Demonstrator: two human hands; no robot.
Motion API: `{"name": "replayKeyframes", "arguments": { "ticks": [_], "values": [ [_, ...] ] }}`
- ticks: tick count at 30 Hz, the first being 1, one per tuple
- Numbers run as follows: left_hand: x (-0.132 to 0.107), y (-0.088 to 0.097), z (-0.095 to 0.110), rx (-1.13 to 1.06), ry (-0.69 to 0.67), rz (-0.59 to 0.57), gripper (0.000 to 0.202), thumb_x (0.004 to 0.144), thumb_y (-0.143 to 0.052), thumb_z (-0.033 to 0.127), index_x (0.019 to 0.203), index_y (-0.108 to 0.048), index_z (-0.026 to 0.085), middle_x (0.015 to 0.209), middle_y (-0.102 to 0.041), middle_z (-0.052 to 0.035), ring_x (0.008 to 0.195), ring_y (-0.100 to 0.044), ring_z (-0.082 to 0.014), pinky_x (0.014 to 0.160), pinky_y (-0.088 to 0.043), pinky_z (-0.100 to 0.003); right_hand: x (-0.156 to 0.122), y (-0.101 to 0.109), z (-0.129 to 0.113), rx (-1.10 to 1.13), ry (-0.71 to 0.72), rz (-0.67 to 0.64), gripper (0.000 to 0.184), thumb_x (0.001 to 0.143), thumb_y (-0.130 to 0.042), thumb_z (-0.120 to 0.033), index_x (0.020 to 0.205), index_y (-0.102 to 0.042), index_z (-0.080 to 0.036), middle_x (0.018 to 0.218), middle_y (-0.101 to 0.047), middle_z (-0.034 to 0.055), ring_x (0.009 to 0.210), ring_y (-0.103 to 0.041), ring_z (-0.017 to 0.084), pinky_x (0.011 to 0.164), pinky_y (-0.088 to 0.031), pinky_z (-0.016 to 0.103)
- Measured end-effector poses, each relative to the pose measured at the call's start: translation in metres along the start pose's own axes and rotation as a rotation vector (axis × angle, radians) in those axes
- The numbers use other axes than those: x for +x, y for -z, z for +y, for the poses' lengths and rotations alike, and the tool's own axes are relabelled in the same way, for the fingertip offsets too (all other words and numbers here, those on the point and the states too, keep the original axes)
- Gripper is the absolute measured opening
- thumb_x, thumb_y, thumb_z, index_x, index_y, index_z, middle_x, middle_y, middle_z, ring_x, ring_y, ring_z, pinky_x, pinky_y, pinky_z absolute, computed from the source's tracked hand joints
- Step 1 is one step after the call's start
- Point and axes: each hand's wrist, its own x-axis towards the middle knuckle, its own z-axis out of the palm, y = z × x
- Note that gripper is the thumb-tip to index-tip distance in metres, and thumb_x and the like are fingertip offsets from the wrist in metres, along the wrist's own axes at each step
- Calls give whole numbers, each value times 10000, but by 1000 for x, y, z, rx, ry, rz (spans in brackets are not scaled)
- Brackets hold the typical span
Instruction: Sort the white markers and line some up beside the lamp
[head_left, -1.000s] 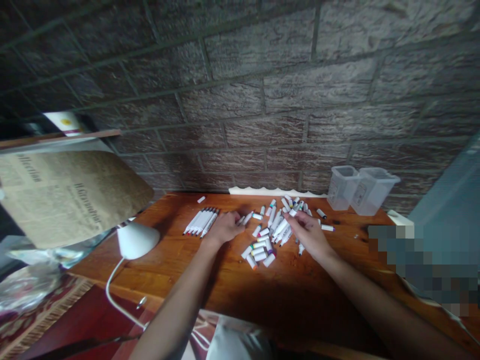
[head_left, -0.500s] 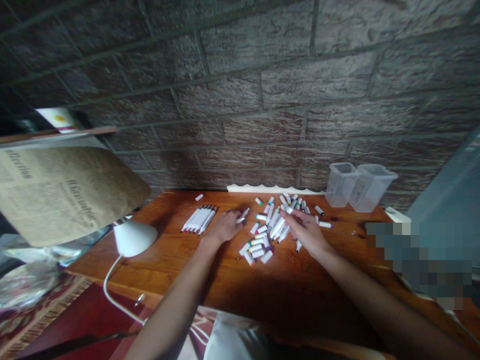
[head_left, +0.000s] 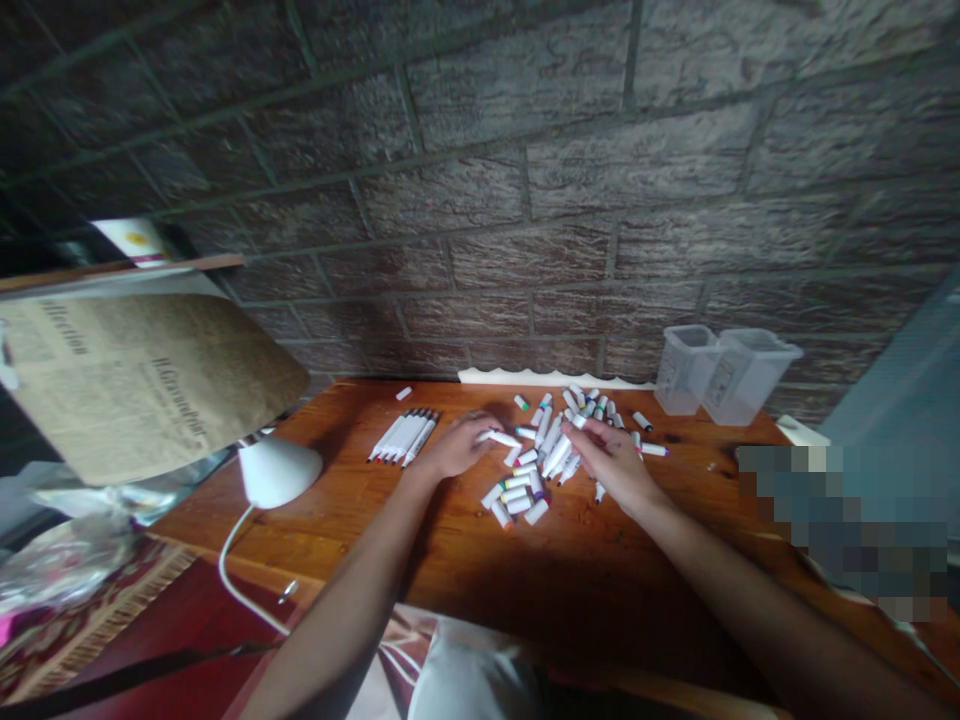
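Observation:
My left hand (head_left: 459, 446) is closed on a white marker (head_left: 504, 439), which points right toward the pile. Left of that hand, several uncapped white markers (head_left: 405, 436) lie side by side in a row. Thumb and fingers of my right hand (head_left: 611, 455) pinch a small white marker cap (head_left: 578, 422) above the pile. Beneath and around it lie loose white markers (head_left: 556, 455), partly hidden by my fingers. Nearer to me is a cluster of marker caps (head_left: 516, 495) with coloured ends.
Two clear plastic containers (head_left: 739, 378) stand at the back right against the brick wall (head_left: 540, 250). On the left of the wooden table (head_left: 450, 560) is a lamp with a white base (head_left: 279, 470) and a newsprint shade (head_left: 150, 380). One cap (head_left: 404, 393) lies apart at the back.
The marker in my left hand has turned from slanting upward to lying nearly level, pointing right. My right hand stays almost in place. The view has shifted slightly.

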Motion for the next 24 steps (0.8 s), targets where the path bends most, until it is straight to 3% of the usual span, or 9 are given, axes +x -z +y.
{"name": "replayKeyframes", "arguments": {
  "ticks": [3,7,13,17,24],
  "values": [
    [-4,6,-4,-41,38,-54,317,878,-555,263,1173,-622,170,1166,-652,-78,1056,-604,-177,974,-453,-285,0,1,-1,2,4,-1,497,769,-632,-654,671,-526,-179,531,-418,-49,471,-351,70,463,-247,239],
    [-13,22,-6,123,196,-45,476,804,-648,348,1239,-601,159,1224,-634,-103,1108,-589,-234,995,-433,-327,1,2,0,16,14,1,500,761,-632,-665,702,-550,-175,563,-454,-44,481,-359,68,465,-254,236],
    [-16,32,-4,266,421,-217,269,758,-567,179,1002,-678,195,959,-704,-25,878,-634,-173,749,-441,-234,1,1,-1,-22,11,8,502,766,-627,-658,673,-538,-173,540,-436,-47,485,-362,66,470,-260,231],
    [-13,28,-1,282,430,-208,302,744,-551,145,1012,-678,204,986,-707,-22,905,-634,-173,740,-436,-225,0,0,4,-11,5,-19,472,777,-634,-634,718,-571,-170,574,-469,-37,508,-378,67,471,-259,222],
    [-10,18,6,368,329,-111,348,776,-475,65,981,-716,210,1022,-711,-49,974,-642,-204,884,-457,-273,4,1,12,4,7,-2,463,775,-648,-623,744,-577,-166,577,-453,-35,509,-366,65,460,-237,214]
  ]
}}
